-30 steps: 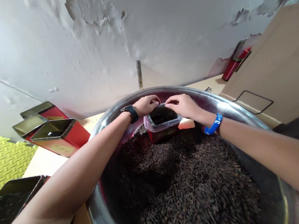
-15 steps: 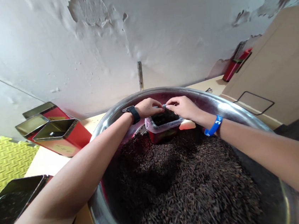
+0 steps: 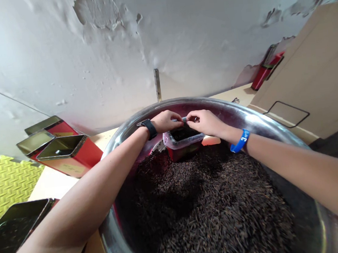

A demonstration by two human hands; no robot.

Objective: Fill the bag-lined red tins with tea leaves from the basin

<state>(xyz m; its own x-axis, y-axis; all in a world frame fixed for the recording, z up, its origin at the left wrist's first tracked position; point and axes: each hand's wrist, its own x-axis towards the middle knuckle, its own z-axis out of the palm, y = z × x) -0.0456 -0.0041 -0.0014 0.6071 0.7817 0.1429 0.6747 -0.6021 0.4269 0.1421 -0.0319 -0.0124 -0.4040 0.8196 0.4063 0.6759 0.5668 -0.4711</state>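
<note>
A red tin (image 3: 180, 153) stands at the far side of a large metal basin (image 3: 121, 138), sunk a little into a heap of dark loose tea leaves (image 3: 225, 205). A clear plastic bag (image 3: 185, 143) lines the tin and folds over its rim; inside it looks dark. My left hand (image 3: 166, 121), with a black watch at the wrist, pinches the bag's edge at the tin's far rim. Close beside it, my right hand (image 3: 205, 122), with a blue wristband, pinches the same edge. The fingertips of both hands nearly meet.
Several open red tins (image 3: 75, 156) stand on the table left of the basin, and another dark open tin (image 3: 16, 227) is nearer. A pale cabinet (image 3: 317, 74) with a wire handle rises at right, a red tin (image 3: 262, 74) behind it. A peeling wall closes the back.
Both hands remain at the tin's far rim, with only slight finger movement along the bag's edge. The view has shifted very slightly.
</note>
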